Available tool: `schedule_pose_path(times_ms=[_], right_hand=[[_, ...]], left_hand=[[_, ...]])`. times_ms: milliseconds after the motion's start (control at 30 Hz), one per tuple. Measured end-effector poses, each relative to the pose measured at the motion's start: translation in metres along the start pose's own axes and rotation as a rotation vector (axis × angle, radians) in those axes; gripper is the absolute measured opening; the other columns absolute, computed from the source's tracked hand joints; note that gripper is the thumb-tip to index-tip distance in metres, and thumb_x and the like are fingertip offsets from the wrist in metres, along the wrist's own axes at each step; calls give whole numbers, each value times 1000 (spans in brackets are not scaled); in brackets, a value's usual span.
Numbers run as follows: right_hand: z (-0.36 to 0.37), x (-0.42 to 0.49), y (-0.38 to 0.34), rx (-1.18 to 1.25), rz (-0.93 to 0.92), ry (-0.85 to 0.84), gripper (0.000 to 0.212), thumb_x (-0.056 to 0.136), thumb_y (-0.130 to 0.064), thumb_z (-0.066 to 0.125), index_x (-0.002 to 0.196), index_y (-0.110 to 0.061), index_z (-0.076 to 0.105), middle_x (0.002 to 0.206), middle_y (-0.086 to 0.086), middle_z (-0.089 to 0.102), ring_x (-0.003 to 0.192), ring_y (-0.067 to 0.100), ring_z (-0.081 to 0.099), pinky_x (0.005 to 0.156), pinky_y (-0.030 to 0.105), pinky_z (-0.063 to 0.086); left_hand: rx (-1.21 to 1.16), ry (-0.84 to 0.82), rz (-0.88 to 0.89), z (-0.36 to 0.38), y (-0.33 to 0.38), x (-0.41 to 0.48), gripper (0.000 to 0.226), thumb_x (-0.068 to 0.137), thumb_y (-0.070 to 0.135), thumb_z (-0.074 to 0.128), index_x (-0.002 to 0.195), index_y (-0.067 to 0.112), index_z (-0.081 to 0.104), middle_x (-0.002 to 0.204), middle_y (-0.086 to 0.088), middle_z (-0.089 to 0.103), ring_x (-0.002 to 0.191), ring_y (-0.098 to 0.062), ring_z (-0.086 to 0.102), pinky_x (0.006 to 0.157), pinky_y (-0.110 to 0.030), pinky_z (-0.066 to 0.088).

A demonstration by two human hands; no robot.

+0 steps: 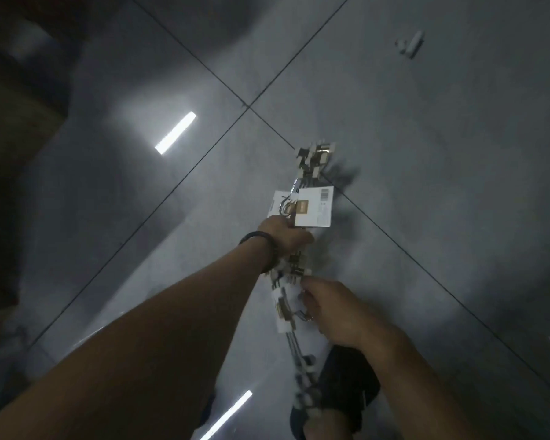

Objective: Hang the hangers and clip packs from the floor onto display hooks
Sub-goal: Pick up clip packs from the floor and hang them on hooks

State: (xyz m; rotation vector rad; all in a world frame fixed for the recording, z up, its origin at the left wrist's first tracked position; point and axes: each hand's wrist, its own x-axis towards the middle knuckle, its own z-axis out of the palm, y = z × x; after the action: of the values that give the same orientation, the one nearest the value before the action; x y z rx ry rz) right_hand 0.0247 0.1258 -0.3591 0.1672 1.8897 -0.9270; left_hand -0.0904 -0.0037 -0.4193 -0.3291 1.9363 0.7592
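Gripping a bunch of clip hangers (313,160) in left hand (286,236), just beneath white tags (315,206); clutching a second bunch (288,312) in right hand (334,309), lower down; all over grey floor (426,154), well apart from small white piece (410,44)

This looks like a shop: large glossy grey floor tiles (394,138) show long strip-light reflections (175,132), and the bundled clip hangers (313,160) carry white card retail labels (315,206) printed with a barcode.
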Motion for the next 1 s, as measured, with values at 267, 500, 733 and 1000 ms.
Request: schedule_pose_path(times_ms=[267, 500, 733, 1000], right_hand=[[-12, -4, 11, -74, 50, 63, 30, 108, -29, 49, 80, -28, 39, 81, -5, 53, 69, 9, 49, 60, 26, 38], [-13, -7, 10, 121, -47, 416, 37, 100, -46, 63, 85, -27, 35, 64, -6, 52, 53, 7, 43, 52, 30, 40], [-14, 9, -9, 139, 6, 527, 37, 100, -48, 58, 99, -17, 38, 77, -3, 59, 67, 17, 60, 55, 34, 45], [-2, 12, -26, 246, -85, 532, 16, 103, -40, 58, 115, -34, 49, 77, -8, 68, 67, 2, 65, 61, 24, 51]], left_hand=[[-873, -50, -112, -48, -25, -22, 20, 106, 8, 55, 118, 10, 70, 109, -11, 78, 95, -31, 75, 96, -46, 57], [-722, 235, -119, -58, -46, -33, 26, 110, 27, 51, 124, 12, 66, 102, -12, 77, 62, -24, 73, 59, -33, 58], [-732, 321, -95, -67, -60, -43, 30, 108, 30, 56, 108, 3, 69, 97, -20, 73, 63, -27, 76, 59, -44, 66], [-80, 898, -32, -79, -87, -53, 30, 107, 40, 39, 96, 25, 62, 94, -3, 68, 77, -28, 65, 69, -46, 57]])
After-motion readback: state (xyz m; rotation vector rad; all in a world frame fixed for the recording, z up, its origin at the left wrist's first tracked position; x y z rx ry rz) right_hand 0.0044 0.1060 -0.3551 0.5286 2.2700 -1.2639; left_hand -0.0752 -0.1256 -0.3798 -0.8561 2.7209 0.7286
